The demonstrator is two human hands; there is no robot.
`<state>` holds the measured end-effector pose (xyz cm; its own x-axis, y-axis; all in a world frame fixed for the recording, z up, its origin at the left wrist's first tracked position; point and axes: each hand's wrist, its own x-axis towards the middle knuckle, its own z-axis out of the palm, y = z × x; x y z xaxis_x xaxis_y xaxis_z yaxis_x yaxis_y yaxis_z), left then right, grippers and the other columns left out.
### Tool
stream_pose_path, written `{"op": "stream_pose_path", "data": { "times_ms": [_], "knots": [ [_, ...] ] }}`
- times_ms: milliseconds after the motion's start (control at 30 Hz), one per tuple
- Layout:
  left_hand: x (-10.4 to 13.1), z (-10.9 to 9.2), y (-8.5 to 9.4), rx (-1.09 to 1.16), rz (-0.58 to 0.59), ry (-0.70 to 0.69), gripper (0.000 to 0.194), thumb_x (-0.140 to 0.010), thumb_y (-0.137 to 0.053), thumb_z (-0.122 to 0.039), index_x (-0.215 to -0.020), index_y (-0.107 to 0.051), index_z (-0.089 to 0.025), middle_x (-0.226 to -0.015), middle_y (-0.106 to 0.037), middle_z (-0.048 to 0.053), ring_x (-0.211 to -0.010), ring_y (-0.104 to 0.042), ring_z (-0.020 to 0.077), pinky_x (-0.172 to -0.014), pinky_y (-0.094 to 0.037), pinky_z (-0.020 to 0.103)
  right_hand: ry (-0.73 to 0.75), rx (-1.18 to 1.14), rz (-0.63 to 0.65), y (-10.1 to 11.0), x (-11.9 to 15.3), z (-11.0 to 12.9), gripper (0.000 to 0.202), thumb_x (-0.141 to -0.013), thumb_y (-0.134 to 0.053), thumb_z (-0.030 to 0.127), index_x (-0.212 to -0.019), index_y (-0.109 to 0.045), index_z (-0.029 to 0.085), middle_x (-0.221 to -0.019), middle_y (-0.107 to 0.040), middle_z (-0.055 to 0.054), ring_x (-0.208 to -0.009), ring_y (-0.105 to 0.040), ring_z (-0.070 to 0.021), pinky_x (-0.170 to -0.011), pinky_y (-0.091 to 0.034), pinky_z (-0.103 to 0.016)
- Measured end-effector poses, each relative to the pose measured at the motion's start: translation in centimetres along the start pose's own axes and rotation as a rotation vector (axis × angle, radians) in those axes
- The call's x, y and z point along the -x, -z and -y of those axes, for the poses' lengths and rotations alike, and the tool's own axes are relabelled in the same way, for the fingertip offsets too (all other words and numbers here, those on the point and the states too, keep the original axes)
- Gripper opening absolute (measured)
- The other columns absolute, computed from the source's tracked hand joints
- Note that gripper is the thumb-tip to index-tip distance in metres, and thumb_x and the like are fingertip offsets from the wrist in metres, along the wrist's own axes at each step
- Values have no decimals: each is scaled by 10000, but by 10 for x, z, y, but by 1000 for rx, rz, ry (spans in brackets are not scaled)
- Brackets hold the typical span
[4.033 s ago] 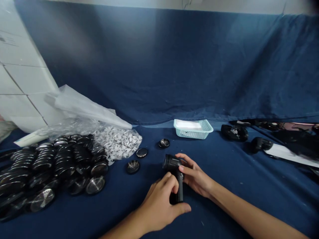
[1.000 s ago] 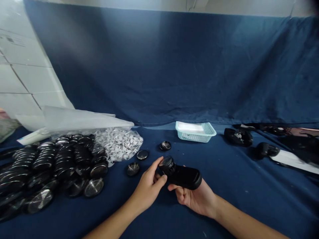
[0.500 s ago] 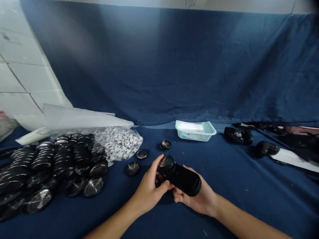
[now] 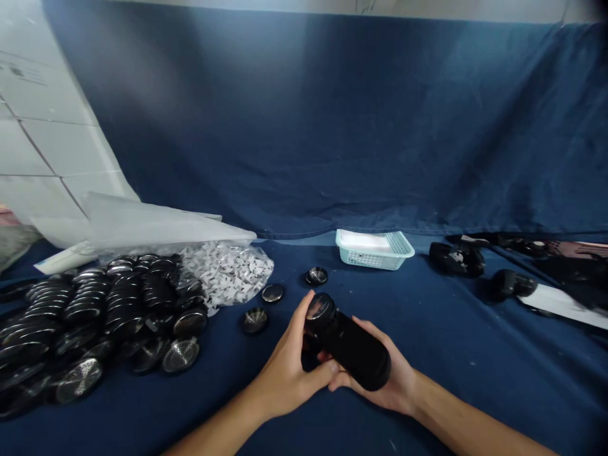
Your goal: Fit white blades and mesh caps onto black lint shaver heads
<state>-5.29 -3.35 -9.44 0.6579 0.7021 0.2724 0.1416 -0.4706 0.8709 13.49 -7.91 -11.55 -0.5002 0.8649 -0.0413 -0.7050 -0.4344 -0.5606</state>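
Note:
Above the blue cloth I hold a black, tube-shaped device body point(image 4: 358, 351) with a wider round head at its upper left end; its exact kind is unclear. My left hand point(image 4: 295, 373) is closed around the head, index finger along its rim and thumb reaching over the body's lower side. Under the other end, my right hand point(image 4: 387, 373) cups the body, and its fingertips come close to the left thumb. Three small round black pieces with metal mesh faces lie just beyond: one mesh disc point(image 4: 255, 320), another disc point(image 4: 272, 293) and a third disc point(image 4: 316, 275).
Many similar black discs point(image 4: 126, 304) are stacked in rows at left. Behind them lies a clear bag of small white pieces point(image 4: 228, 272). A light-blue basket point(image 4: 375, 256) stands at the back. Black parts point(image 4: 456, 258) and a white-and-black device point(image 4: 551, 301) lie at right.
The device body has tilted slightly and its lower end has come a little nearer to me. My left thumb has slid further right along it. The view has shifted slightly.

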Motion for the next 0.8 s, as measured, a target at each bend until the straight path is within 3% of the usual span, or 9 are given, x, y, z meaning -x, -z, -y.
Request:
{"op": "stream_pose_path", "data": {
  "times_ms": [100, 267, 533, 800],
  "knots": [
    [1, 1, 1, -20, 4, -48, 1002, -793, -681, -294, -1502, 27, -279, -1467, -361, 137, -1299, -407, 364, -1049, -347, 615, -4, -17, -32, -3, 2, 2, 549, -940, -356, 473, -1153, -643, 56, -979, -727, -172, -824, -689, -232, -773, -499, -374],
    [3, 1, -4, -52, -33, -98, 1086, -740, -714, -248, -1509, 53, -279, -1528, -249, 142, -1366, -300, 399, -1051, -348, 639, -6, -28, -127, -5, 5, 5, 480, -943, -393, 427, -1133, -662, 77, -986, -738, -145, -724, -693, -164, -690, -490, -264],
    [3, -3, -6, -252, -126, -190, 1044, -738, -686, -222, -1506, 20, -276, -1585, 62, 93, -1437, -60, 380, -1113, -186, 660, -6, -107, -93, -6, 2, 2, 393, -933, -399, 343, -1164, -645, 140, -973, -745, -92, -778, -697, -197, -810, -475, -344],
    [6, -6, -8, -389, -119, -282, 992, -706, -668, -170, -1502, -81, -256, -1584, 46, 99, -1433, -86, 386, -1100, -234, 655, -85, -41, -95, 0, 3, 2, 508, -923, -377, 448, -1133, -650, 74, -848, -751, -127, -703, -703, -220, -716, -477, -319]
  ]
}}
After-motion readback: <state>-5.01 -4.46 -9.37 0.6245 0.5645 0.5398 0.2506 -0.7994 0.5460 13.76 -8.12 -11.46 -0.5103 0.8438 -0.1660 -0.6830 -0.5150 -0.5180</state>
